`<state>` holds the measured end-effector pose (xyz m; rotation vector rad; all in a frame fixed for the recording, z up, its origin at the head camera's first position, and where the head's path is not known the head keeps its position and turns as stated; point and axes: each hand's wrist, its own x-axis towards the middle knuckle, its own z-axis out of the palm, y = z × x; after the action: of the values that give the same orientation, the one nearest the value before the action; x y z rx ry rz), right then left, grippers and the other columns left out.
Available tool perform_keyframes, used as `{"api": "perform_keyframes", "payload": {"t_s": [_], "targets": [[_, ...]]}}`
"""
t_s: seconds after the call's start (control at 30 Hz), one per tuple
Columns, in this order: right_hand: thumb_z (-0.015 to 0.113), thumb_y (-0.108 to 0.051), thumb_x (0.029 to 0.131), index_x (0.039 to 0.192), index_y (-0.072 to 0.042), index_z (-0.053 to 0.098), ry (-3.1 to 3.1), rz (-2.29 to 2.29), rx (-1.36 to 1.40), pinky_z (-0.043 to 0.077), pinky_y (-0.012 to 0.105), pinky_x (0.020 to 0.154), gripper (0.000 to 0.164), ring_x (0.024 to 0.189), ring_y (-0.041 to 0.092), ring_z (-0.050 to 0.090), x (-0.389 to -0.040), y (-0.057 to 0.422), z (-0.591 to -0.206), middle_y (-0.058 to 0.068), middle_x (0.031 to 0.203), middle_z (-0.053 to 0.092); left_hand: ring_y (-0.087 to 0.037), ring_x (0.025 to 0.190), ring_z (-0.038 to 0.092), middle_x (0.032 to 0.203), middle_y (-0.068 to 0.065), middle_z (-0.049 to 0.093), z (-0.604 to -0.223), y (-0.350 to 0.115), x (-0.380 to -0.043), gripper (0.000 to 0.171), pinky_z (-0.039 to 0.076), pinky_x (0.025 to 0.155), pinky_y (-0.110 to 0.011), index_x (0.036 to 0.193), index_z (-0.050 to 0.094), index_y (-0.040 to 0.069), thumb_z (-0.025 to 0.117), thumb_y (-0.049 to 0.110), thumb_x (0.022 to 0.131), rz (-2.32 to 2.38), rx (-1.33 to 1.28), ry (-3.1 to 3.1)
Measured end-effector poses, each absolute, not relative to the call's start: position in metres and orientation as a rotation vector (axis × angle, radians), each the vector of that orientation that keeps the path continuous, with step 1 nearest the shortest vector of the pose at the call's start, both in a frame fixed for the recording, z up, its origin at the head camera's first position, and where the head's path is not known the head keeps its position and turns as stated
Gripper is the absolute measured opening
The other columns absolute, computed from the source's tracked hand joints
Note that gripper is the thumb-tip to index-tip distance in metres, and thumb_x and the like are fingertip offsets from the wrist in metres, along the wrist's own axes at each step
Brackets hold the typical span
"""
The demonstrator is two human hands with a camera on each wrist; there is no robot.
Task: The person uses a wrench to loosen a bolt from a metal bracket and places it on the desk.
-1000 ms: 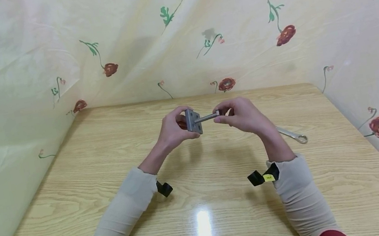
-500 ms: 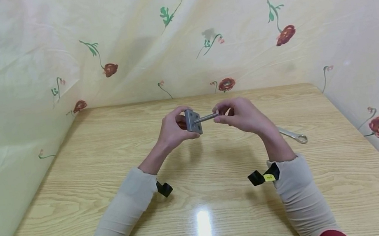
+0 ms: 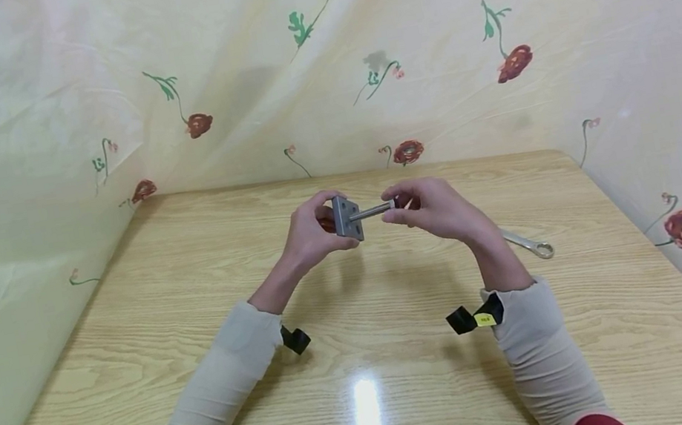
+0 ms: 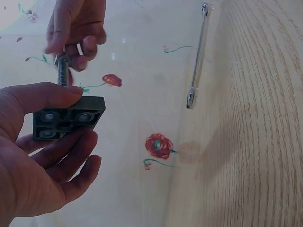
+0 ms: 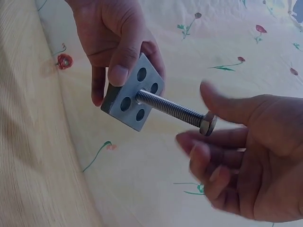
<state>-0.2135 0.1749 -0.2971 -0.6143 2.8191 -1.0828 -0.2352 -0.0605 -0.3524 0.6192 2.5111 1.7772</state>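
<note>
My left hand (image 3: 310, 229) grips a square grey metal plate (image 5: 135, 106) by its edges, thumb on one side and fingers on the other. Several round holes surround the centre of the plate. From that centre a threaded hex bolt (image 5: 173, 108) sticks out towards my right hand (image 5: 255, 156). The thumb and fingers of that hand are spread around the bolt's hex head (image 5: 208, 124), with a gap on the thumb side in the right wrist view. In the left wrist view, the plate's far face shows round recesses, and the left fingers cover part of it.
A combination wrench (image 3: 527, 243) lies on the wood-grain table (image 3: 248, 423), to the right of the right forearm, which hides part of it. A flowered cloth (image 3: 263, 67) hangs behind and at both sides of the table.
The right fingers have shifted slightly around the bolt head, which was partly covered half a second ago and shows again now. The left hand and plate stay nearly still.
</note>
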Motion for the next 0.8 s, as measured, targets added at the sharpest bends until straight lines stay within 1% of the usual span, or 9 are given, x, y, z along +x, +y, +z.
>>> {"api": "perform_keyframes", "payload": {"t_s": [0.13, 0.2, 0.3, 0.37, 0.43, 0.53, 0.6, 0.7, 0.8], "targets": [[0.061, -0.028, 0.1, 0.107, -0.004, 0.072, 2.818, -1.057, -0.573, 0.048, 0.029, 0.062, 0.028, 0.072, 0.02, 0.059, -0.214, 0.1752, -0.2978, 0.013, 0.086, 0.069, -0.026, 0.089, 0.066, 0.102, -0.021, 0.072, -0.3522, -0.0604, -0.2348, 0.068, 0.057, 0.083, -0.036, 0.13, 0.06, 0.006, 0.086, -0.001, 0.068, 1.777, 0.614, 2.509], [0.061, -0.026, 0.1, 0.104, -0.004, 0.073, 2.835, -1.06, -0.594, 0.048, 0.029, 0.063, 0.025, 0.072, 0.02, 0.057, -0.214, 0.1754, -0.298, 0.012, 0.084, 0.068, -0.026, 0.089, 0.066, 0.102, -0.021, 0.072, -0.3523, -0.0602, -0.2347, 0.068, 0.057, 0.084, -0.036, 0.13, 0.06, 0.006, 0.086, -0.001, 0.068, 1.774, 0.611, 2.508], [0.066, -0.02, 0.097, 0.108, -0.003, 0.071, 2.859, -1.072, -0.643, 0.048, 0.029, 0.066, 0.021, 0.076, 0.021, 0.059, -0.2136, 0.1755, -0.2979, 0.012, 0.088, 0.068, -0.026, 0.089, 0.066, 0.102, -0.021, 0.072, -0.3526, -0.0603, -0.2348, 0.067, 0.057, 0.085, -0.037, 0.13, 0.06, 0.007, 0.086, 0.0, 0.069, 1.771, 0.606, 2.51], [0.067, -0.021, 0.096, 0.112, -0.003, 0.071, 2.852, -1.085, -0.635, 0.05, 0.029, 0.068, 0.024, 0.079, 0.022, 0.061, -0.2134, 0.176, -0.2975, 0.012, 0.092, 0.07, -0.027, 0.089, 0.066, 0.102, -0.021, 0.072, -0.3525, -0.0604, -0.2348, 0.067, 0.058, 0.085, -0.037, 0.13, 0.06, 0.007, 0.086, 0.0, 0.069, 1.773, 0.605, 2.511], [0.065, -0.024, 0.098, 0.11, -0.002, 0.071, 2.837, -1.091, -0.585, 0.051, 0.029, 0.068, 0.026, 0.078, 0.022, 0.062, -0.2133, 0.1767, -0.2973, 0.012, 0.09, 0.07, -0.027, 0.089, 0.066, 0.102, -0.021, 0.072, -0.3525, -0.0604, -0.2349, 0.067, 0.058, 0.085, -0.038, 0.13, 0.06, 0.007, 0.086, -0.001, 0.069, 1.775, 0.604, 2.514], [0.062, -0.03, 0.1, 0.102, -0.004, 0.074, 2.829, -1.075, -0.525, 0.049, 0.029, 0.063, 0.029, 0.073, 0.02, 0.06, -0.2135, 0.1777, -0.2971, 0.009, 0.082, 0.069, -0.027, 0.089, 0.066, 0.103, -0.021, 0.072, -0.3527, -0.0601, -0.2353, 0.067, 0.058, 0.085, -0.038, 0.13, 0.06, 0.007, 0.086, -0.001, 0.069, 1.77, 0.609, 2.517], [0.063, -0.027, 0.099, 0.099, -0.004, 0.074, 2.84, -1.071, -0.538, 0.047, 0.028, 0.061, 0.026, 0.07, 0.019, 0.057, -0.2138, 0.1778, -0.2971, 0.008, 0.079, 0.066, -0.027, 0.09, 0.066, 0.103, -0.02, 0.072, -0.3531, -0.0598, -0.2356, 0.066, 0.058, 0.085, -0.038, 0.129, 0.06, 0.009, 0.087, -0.001, 0.069, 1.767, 0.611, 2.517], [0.068, -0.021, 0.095, 0.105, -0.003, 0.073, 2.86, -1.082, -0.607, 0.046, 0.026, 0.062, 0.02, 0.071, 0.018, 0.055, -0.2144, 0.1777, -0.2976, 0.008, 0.083, 0.067, -0.026, 0.09, 0.067, 0.103, -0.02, 0.072, -0.3537, -0.0595, -0.2361, 0.066, 0.058, 0.085, -0.038, 0.128, 0.061, 0.009, 0.087, 0.0, 0.069, 1.77, 0.613, 2.513], [0.071, -0.022, 0.094, 0.108, -0.003, 0.072, 2.854, -1.091, -0.614, 0.047, 0.026, 0.064, 0.024, 0.073, 0.018, 0.056, -0.2145, 0.1777, -0.2977, 0.01, 0.086, 0.068, -0.027, 0.089, 0.066, 0.103, -0.02, 0.072, -0.3539, -0.0597, -0.2361, 0.065, 0.058, 0.085, -0.038, 0.128, 0.061, 0.009, 0.087, -0.001, 0.068, 1.78, 0.613, 2.509]]}}
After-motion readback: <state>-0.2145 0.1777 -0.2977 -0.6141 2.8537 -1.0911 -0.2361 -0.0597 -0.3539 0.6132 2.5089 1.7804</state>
